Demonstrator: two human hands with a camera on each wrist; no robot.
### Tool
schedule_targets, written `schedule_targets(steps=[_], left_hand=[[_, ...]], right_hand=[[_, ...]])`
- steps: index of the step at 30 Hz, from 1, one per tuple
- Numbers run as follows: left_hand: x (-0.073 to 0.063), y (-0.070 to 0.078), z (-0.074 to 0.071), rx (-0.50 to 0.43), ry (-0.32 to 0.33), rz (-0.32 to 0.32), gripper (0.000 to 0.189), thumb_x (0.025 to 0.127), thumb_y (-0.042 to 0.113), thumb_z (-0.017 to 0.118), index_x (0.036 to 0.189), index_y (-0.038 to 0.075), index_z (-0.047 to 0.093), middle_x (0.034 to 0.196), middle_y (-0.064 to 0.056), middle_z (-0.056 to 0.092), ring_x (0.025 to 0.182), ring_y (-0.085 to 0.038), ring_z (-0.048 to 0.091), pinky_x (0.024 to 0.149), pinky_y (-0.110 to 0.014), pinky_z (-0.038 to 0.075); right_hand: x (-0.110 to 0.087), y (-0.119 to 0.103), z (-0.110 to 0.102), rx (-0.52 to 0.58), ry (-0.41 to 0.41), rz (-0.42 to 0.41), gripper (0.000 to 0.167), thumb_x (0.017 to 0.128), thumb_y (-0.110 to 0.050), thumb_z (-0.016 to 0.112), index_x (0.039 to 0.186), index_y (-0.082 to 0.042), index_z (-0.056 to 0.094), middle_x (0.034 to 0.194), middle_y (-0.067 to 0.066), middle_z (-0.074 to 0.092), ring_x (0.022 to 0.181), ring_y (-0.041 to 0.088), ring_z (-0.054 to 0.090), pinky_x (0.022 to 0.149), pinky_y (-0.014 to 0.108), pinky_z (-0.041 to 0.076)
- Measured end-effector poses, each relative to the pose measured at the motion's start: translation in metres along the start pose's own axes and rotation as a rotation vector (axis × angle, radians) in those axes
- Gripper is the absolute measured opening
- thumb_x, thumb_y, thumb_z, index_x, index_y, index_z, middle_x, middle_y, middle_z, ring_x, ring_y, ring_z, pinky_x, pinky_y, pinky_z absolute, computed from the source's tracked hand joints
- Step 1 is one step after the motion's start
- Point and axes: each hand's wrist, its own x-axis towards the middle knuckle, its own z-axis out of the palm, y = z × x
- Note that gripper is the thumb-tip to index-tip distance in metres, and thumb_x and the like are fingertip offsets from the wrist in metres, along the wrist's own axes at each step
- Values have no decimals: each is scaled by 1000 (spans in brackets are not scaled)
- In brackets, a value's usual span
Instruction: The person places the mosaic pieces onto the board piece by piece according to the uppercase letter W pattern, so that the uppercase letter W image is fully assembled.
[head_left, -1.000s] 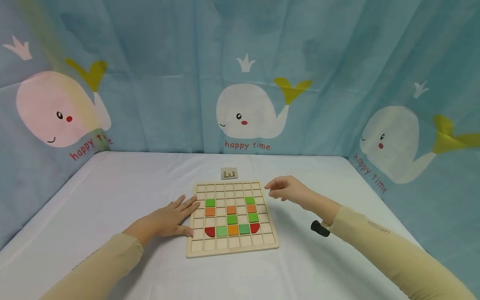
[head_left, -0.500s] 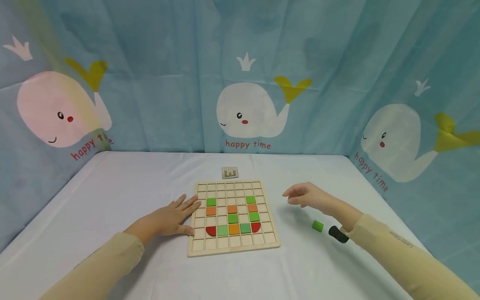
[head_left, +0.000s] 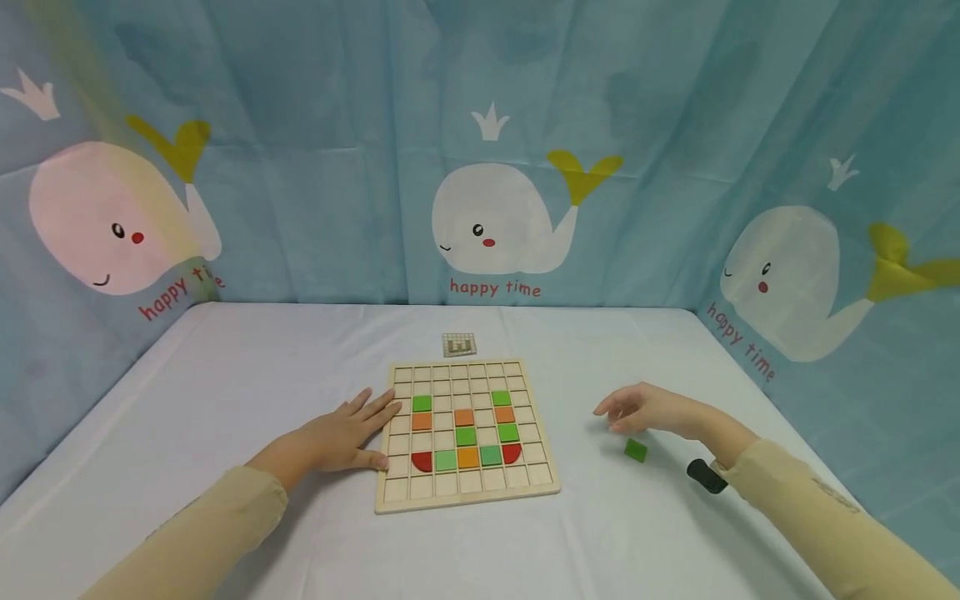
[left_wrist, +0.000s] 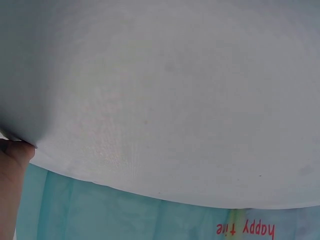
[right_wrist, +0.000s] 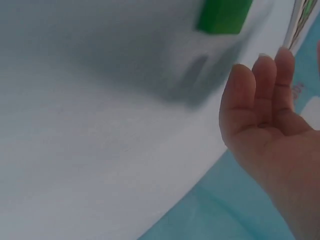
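Note:
A wooden grid board [head_left: 468, 502] lies on the table, with several green, orange and red pieces set in its squares. Spread fingers of my left hand [head_left: 330, 439] rest on the board's left edge; only part of this hand [left_wrist: 14, 162] shows in the left wrist view. To the right of the board, a loose green block [head_left: 636, 451] lies on the cloth. My right hand [head_left: 651, 408] hovers just beyond that block, fingers loosely bent and holding nothing. From the right wrist, the green block [right_wrist: 226, 17] appears apart from the fingertips, cut off by the top edge.
Behind the board lies a small gridded card [head_left: 459, 344]. A black cylinder [head_left: 707, 476] sits at the right cuff. White cloth [head_left: 247, 375] covers the table, and a blue whale-print curtain [head_left: 322, 225] hangs behind and at the sides.
My right hand has moved right and nearer to me, away from the board's right edge. The loose green block, hidden a second ago, now shows. My left hand stays put.

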Motion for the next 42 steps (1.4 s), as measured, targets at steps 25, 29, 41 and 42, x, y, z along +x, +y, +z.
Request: schedule_targets(steps=[25, 29, 41, 42], left_hand=[[0, 0, -1, 3, -4, -1, 94, 87, 63, 56, 154, 4, 25, 160, -17, 12, 142, -50, 8, 110, -64, 19], [-1, 1, -1, 4, 0, -4, 94, 87, 63, 56, 154, 4, 25, 160, -17, 12, 143, -49, 9, 110, -64, 19], [0, 0, 0, -5, 0, 2, 94, 87, 63, 56, 154, 4, 25, 160, -18, 12, 142, -50, 8, 110, -64, 19], [0, 0, 0, -6, -1, 2, 94, 87, 63, 55, 154, 4, 25, 160, -18, 12, 142, -50, 8, 110, -64, 19]], right_hand=[[-10, 29, -8, -138, -110, -84, 31, 78, -4, 79, 107, -10, 71, 101, 3, 57, 95, 22, 46, 84, 35, 42], [-9, 31, -8, -148, -100, -93, 29, 77, -2, 78, 103, -11, 71, 99, 3, 56, 94, 22, 46, 84, 35, 42], [-11, 33, -6, -120, -70, -103, 20, 77, -5, 79, 91, -9, 66, 96, 2, 58, 91, 23, 47, 81, 36, 41], [-11, 33, -6, -116, -69, -104, 20, 77, -5, 79, 90, -8, 65, 95, 3, 57, 90, 23, 46, 80, 35, 41]])
